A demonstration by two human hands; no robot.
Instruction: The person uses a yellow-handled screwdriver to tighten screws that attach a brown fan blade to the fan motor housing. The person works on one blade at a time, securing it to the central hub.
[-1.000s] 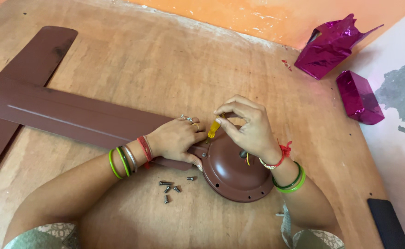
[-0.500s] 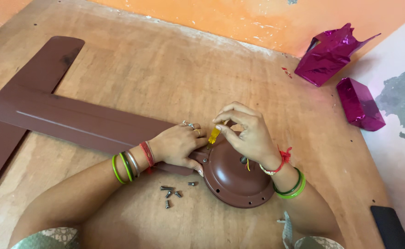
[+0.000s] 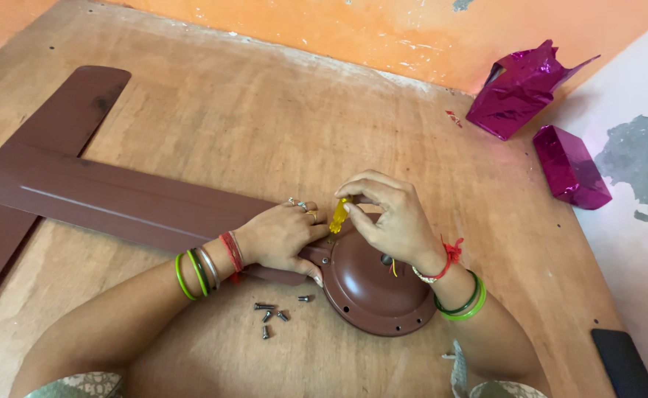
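A brown round fan motor cover (image 3: 372, 291) lies on a wooden board (image 3: 265, 118), with a long brown fan blade (image 3: 117, 199) meeting its rim. My left hand (image 3: 283, 236) presses down on the blade's end where it joins the cover. My right hand (image 3: 387, 217) pinches a small yellow-handled screwdriver (image 3: 338, 214), held upright at that joint. Several loose screws (image 3: 272, 315) lie on the board just in front of my left wrist.
A second brown blade (image 3: 58, 118) lies under the first at the far left. Two crumpled magenta foil wrappers (image 3: 519, 88) (image 3: 571, 168) sit at the back right by the orange wall. A dark flat object (image 3: 622, 361) rests at the board's right front corner.
The view has shifted slightly. My right hand's fingers have shifted on the yellow screwdriver at the joint. My left hand has stayed on the blade's end.
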